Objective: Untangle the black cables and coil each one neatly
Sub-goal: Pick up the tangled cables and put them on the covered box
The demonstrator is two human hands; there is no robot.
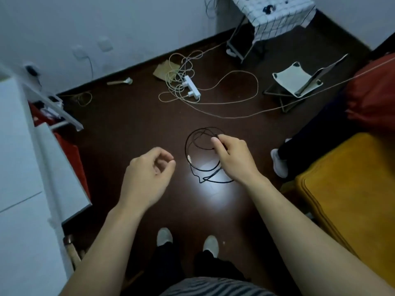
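Head view was directed down at a dark brown glossy floor (132,129), over which both bare forearms were extended. A thin black cable (185,146) was held in the grip of the right hand (232,154), pinched between thumb and curled fingers at the top of several loose round loops. The loops were hung below and to the left of that hand, with the lowest strands seen against a bright patch of reflected light on the floor; whether those strands were touching the floor could not be told. The left hand (149,174) was held apart from the cable, to its left, its grip loosely curled with nothing in it. Farther off on the floor, a white plastic power strip (192,87) was surrounded by a tangle of pale beige cords (239,73), with a flat scrap of brown cardboard (163,70) just beyond it. A low folding stool with a white fabric seat (297,80) was placed to the right of the cords. A mustard-yellow padded cushion (352,189) was seen at the right edge, and another person's white shoe (279,163) was set beside it.
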